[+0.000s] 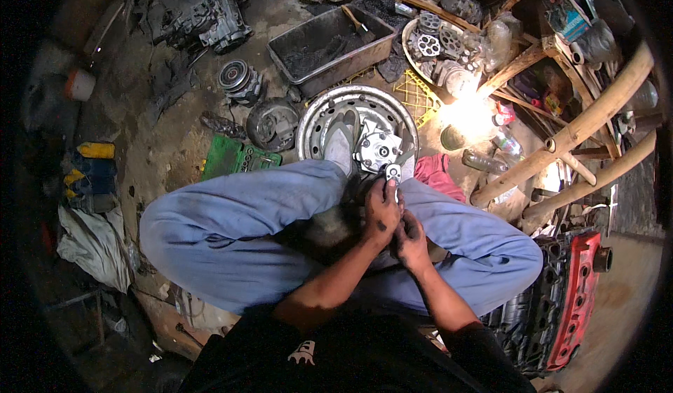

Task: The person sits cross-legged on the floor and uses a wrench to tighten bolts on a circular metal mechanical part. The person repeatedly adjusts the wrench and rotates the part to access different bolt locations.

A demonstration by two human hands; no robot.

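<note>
My left hand (381,218) grips a silver ratchet wrench (392,174) with its round head pointing away from me, between my bent knees. Just below it to the right, my right hand (410,235) has curled fingers; what they hold is hidden. Beyond the ratchet head, a silver metal housing (375,148) with a central hub and bolts sits over a steel wheel rim (315,106). My feet, in grey sandals (340,144), are on either side of the housing.
A black tub (294,71) with a brush, a tray of metal parts (417,64), a round metal pan (273,127) and a green tool case (228,155) lie ahead. Wooden poles (575,134) and a bright light stand right, above a red-topped engine part (578,295). An engine casing (210,25) lies upper left.
</note>
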